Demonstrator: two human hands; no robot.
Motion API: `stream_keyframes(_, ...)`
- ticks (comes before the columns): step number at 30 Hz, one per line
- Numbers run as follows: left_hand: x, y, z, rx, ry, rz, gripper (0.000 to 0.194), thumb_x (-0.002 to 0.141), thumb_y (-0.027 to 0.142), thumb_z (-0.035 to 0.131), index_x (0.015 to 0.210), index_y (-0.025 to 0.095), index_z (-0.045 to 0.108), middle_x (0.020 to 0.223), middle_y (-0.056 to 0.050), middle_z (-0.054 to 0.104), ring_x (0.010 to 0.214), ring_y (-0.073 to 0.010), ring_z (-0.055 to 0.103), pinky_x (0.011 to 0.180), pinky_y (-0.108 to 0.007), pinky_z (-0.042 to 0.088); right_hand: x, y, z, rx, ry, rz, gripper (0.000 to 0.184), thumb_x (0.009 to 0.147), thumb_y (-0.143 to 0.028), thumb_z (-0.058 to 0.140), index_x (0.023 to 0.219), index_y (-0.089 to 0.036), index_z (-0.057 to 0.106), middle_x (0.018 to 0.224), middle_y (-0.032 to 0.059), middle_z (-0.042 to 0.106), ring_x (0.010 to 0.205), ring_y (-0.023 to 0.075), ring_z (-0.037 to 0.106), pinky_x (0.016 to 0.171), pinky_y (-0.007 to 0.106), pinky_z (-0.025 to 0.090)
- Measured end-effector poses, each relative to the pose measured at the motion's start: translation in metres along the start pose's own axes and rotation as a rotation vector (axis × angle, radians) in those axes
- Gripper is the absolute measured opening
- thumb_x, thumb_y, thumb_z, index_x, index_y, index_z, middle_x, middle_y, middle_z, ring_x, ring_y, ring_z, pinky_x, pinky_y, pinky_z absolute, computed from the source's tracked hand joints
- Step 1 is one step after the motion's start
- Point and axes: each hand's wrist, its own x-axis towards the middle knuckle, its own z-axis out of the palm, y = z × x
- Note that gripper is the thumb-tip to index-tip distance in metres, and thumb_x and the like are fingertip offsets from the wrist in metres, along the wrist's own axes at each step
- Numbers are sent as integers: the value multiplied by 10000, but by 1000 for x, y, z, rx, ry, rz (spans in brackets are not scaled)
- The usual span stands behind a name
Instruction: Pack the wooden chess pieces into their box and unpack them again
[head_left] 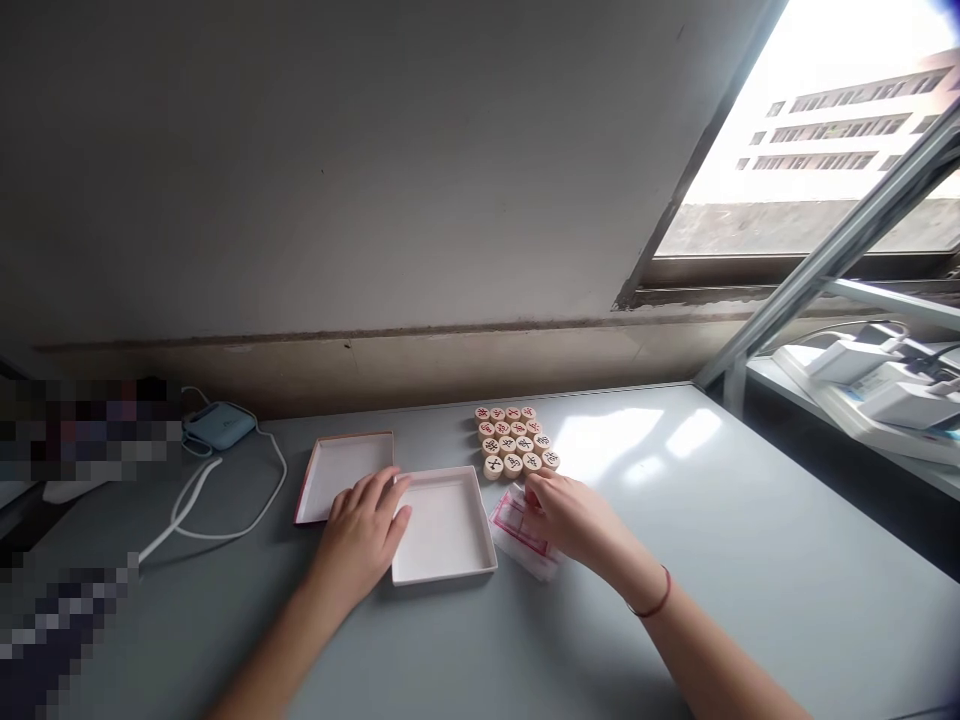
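Your bare right hand (574, 505), a thin dark-red band (660, 598) at the wrist, bends over a crumpled, translucent plastic sheet with pink-red printed lines (517, 530) on the grey, smooth-topped bench (600, 650); its fingers look drawn together on the upper end, the tips partly hidden, a grip that probably suits something so limp. Across from it, your bare left hand (358, 525) rests at the left rim of a shallow, square white box half (446, 530), fingers loosely apart and clamped on nothing, perhaps to keep so light a tray from sliding. The tray sits between your hands, hollow side up, likely for easy reach from either side. Just behind your left hand lies a second shallow box half, white inside with a reddish edge (349, 465). Beyond the sheet, pale round pieces marked with red and black characters (514, 440) stand in four close rows, black nearest you, red behind, apparently grouped by colour so they read at a glance.
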Motion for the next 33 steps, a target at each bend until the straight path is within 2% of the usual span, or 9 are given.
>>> stream_keyframes(7,1,-16,7,37,-31,-67,378,987,357,311,1250,218,543,1295,-87,591,1094,-250,589,864,-406,446,0,13,-12,179,44,-67,192,794,-72,460,686,-216,394,595,-31,475,530,112,399,485,241,241)
stream_keyframes(12,5,-12,8,44,20,-67,375,984,311,313,1214,195,587,1235,-88,640,1224,-289,494,1004,-485,354,1,28,-35,778,-3,-242,96,868,-226,495,779,-209,463,690,-22,479,606,107,428,527,227,339)
stream_keyframes(16,6,-4,10,36,-14,-75,358,980,254,325,1196,187,602,1158,-80,683,1226,-301,498,1055,-588,279,0,10,-34,1187,-49,-340,161,890,-355,542,875,-203,489,803,0,508,684,110,489,575,227,405)
stream_keyframes(18,6,0,10,30,-17,-66,352,975,237,336,1198,185,603,1131,-83,694,1221,-302,505,1064,-620,257,0,-10,-25,1144,-42,-373,139,893,-334,544,917,-204,502,832,12,546,711,120,517,600,234,423)
stream_keyframes(22,4,6,9,32,-10,-54,342,963,221,361,1198,190,606,1091,-86,706,1229,-308,501,1074,-649,235,2,-45,2,699,108,-410,86,901,-206,500,973,-202,547,848,36,626,751,152,557,679,279,426)
stream_keyframes(25,3,8,7,30,-25,-42,344,953,193,361,1200,187,602,1082,-85,706,1230,-311,499,1067,-665,237,3,-57,17,377,234,-450,115,884,-151,505,961,-197,578,836,47,657,816,190,577,772,341,403)
stream_keyframes(28,2,9,7,33,-35,-45,354,944,162,353,1199,173,599,1073,-90,705,1218,-311,507,1060,-676,241,1,-61,22,213,324,-474,119,864,-181,563,977,-192,598,1028,86,660,950,228,568,824,366,382)
stream_keyframes(30,2,10,7,36,-34,-49,359,940,151,351,1202,163,596,1065,-95,705,1210,-312,511,1058,-684,240,-3,-62,21,174,313,-490,98,870,-205,565,952,-189,616,1058,85,653,956,221,565,820,353,382)
stream_keyframes(33,1,11,7,38,-35,-51,367,935,134,347,1209,153,590,1058,-100,705,1204,-314,515,1054,-693,236,-7,-64,18,146,215,-513,119,891,-243,540,853,-194,642,891,53,663,845,189,571,797,339,388)
